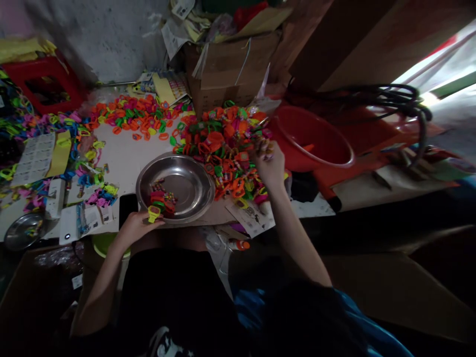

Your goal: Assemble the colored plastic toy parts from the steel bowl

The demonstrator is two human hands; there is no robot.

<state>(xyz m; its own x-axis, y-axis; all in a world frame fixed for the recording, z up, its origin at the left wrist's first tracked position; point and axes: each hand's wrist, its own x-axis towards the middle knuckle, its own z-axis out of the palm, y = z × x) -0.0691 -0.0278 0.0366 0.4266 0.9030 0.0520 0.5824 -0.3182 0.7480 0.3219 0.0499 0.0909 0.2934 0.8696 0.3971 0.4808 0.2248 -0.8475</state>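
Note:
My left hand (137,227) is closed on a yellow toy watch (153,213) at the near rim of a round steel bowl (189,191). Inside the bowl, by that hand, lie a few red and green toy watches (168,206) and some small multicoloured bits. My right hand (270,161) is over the right side of a big heap of orange, green and pink toy watches (215,141). Its fingers are curled together, and whatever they pinch is too small and dim to make out.
A red plastic basin (316,136) stands right of the heap, with black cable (386,96) behind it. Behind the heap is a cardboard box (238,64). More toy watches (134,114), a phone (127,206), a smaller steel bowl (22,238) and a red stool (44,82) are leftward.

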